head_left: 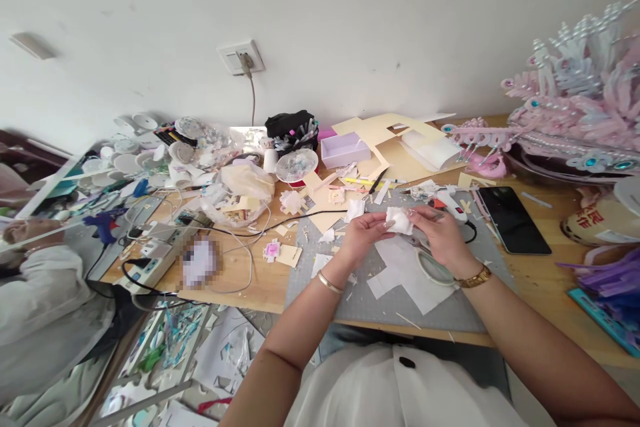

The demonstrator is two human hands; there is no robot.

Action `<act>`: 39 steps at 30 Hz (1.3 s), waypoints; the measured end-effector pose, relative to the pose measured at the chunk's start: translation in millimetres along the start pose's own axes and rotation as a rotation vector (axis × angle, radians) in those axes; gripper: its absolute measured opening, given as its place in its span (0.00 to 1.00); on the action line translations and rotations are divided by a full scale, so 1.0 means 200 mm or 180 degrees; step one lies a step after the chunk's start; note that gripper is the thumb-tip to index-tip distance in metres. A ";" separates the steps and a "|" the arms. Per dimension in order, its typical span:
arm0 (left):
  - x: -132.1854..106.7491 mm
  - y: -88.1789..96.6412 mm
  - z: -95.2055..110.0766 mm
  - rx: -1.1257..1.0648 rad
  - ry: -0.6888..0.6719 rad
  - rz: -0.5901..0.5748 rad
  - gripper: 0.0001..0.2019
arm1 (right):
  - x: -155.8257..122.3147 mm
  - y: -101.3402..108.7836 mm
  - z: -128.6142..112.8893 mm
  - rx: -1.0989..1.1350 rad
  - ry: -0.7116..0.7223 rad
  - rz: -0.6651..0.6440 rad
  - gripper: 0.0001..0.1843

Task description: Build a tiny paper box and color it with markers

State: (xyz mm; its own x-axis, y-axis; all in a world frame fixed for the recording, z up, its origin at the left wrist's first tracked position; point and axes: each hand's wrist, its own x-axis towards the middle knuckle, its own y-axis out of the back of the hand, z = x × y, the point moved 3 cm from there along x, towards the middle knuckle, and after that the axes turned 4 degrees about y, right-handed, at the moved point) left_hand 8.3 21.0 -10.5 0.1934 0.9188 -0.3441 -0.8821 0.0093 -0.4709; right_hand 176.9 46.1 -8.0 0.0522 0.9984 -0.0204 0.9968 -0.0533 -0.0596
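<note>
A small folded white tissue-like piece (399, 220) is pinched between both hands above the grey cutting mat (370, 310). My left hand (364, 237) has its fingers closed on the left end, thumb on top. At the right end, my right hand (441, 235) grips it the same way. Scissors with pale handles (433, 269) lie under my right hand, their blades partly hidden. Below the hands, cut white sheets (417, 290) are spread on the mat. Another crumpled white piece (355, 209) rests just beyond my left hand.
A black-screened tablet (515, 220) lies right of the mat. Pink beaded crowns (575, 120) are piled at the far right. A lilac box (345, 151) and cream card sheets (390, 130) lie behind. To the left are a power strip (155, 267), glue gun (103, 223) and another person's hand (37, 233).
</note>
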 end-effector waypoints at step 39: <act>0.00 0.05 0.05 0.1440 -0.0532 0.0220 0.24 | -0.07 -0.06 0.01 0.0426 -0.0787 -0.0289 0.30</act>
State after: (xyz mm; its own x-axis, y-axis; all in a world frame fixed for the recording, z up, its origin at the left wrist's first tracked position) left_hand -4.3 24.5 -6.5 0.0888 0.9737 -0.2096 -0.9958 0.0826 -0.0385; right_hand 163.4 33.0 -9.8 -0.0695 0.9656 -0.2505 0.9790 0.0178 -0.2031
